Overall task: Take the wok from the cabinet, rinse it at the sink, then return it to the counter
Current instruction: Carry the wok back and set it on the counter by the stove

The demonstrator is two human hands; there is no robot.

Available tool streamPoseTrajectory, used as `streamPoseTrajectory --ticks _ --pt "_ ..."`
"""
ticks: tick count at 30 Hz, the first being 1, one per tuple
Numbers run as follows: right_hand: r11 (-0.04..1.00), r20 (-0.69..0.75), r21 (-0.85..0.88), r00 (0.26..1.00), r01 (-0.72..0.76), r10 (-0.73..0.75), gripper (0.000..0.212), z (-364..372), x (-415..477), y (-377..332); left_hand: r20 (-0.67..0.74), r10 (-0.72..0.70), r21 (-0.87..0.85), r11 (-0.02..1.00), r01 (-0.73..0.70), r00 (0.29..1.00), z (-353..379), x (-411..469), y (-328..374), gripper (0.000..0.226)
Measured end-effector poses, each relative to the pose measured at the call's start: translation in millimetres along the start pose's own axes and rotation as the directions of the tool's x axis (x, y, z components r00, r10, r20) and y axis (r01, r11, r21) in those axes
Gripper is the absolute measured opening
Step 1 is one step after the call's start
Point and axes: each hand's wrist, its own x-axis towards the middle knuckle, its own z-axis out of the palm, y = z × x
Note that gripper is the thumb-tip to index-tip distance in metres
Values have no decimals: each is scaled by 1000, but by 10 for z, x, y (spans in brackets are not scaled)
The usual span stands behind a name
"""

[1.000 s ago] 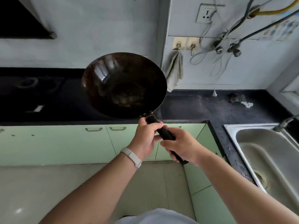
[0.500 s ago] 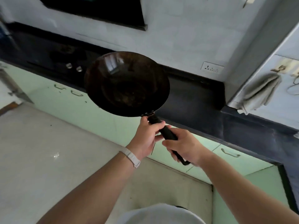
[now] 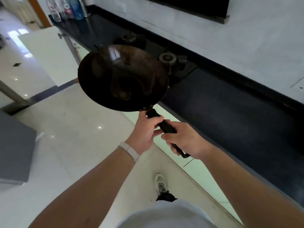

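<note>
A dark round wok (image 3: 122,78) with a black handle hangs in the air over the floor, its bowl beside the front edge of the black counter (image 3: 230,112). My left hand (image 3: 146,132) grips the handle close to the bowl. My right hand (image 3: 184,140) grips the handle lower down, near its end. The wok's inside faces me and shows brownish stains. The sink is out of view.
A gas hob with two burners (image 3: 167,58) sits in the counter behind the wok. Pale green cabinet fronts (image 3: 202,173) run under the counter. An open white cabinet door (image 3: 49,55) stands at the left. Bottles (image 3: 69,7) stand at the counter's far end. Glossy floor lies below.
My view has swung left along the counter, away from the sink and the hanging towel, to the hob. Both hands keep the same grip on the wok's handle.
</note>
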Motion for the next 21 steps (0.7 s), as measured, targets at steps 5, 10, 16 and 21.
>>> streamPoseTrajectory --ticks 5,10,16,21 --pt "999 121 21 992 25 -28 25 -267 801 -168 -129 18 -11 1000 -19 991 -54 633 316 37" --pt "998 236 16 970 53 -56 25 -401 1489 -377 -236 66 -27 997 -75 970 -155 1062 644 40" --pt "996 382 13 920 92 -90 22 -208 2145 -641 -365 129 -48 986 -157 922 -526 1280 1001 40" --pt "993 453 -30 887 113 -87 19 94 2642 -835 -432 150 -102 972 -213 890 -967 1449 1194 42"
